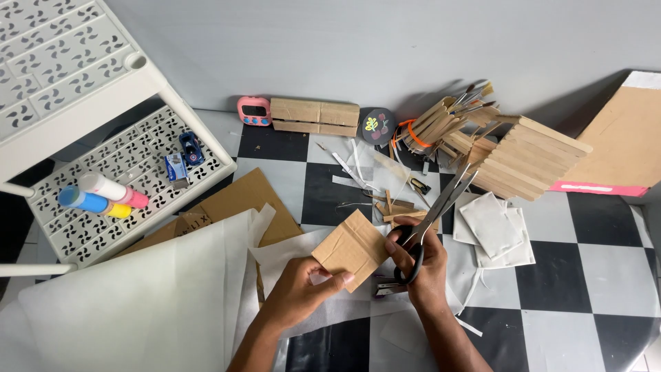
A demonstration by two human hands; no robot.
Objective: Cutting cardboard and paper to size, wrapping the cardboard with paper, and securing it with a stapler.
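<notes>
My left hand (301,284) pinches the lower edge of a small square of brown cardboard (349,248) and holds it tilted above the floor. My right hand (421,260) grips black-handled scissors (436,210); the silver blades point up and to the right, away from the cardboard, and the hand rests against the cardboard's right edge. Under both hands lie sheets of white translucent paper (138,303).
A white perforated plastic rack (103,138) at left holds paint tubes and small items. On the black-and-white checkered floor (585,275) lie a stick-built wooden structure (523,158), a bundle of sticks and brushes, a pink timer (254,111), a wooden block, white pads, and cardboard sheets.
</notes>
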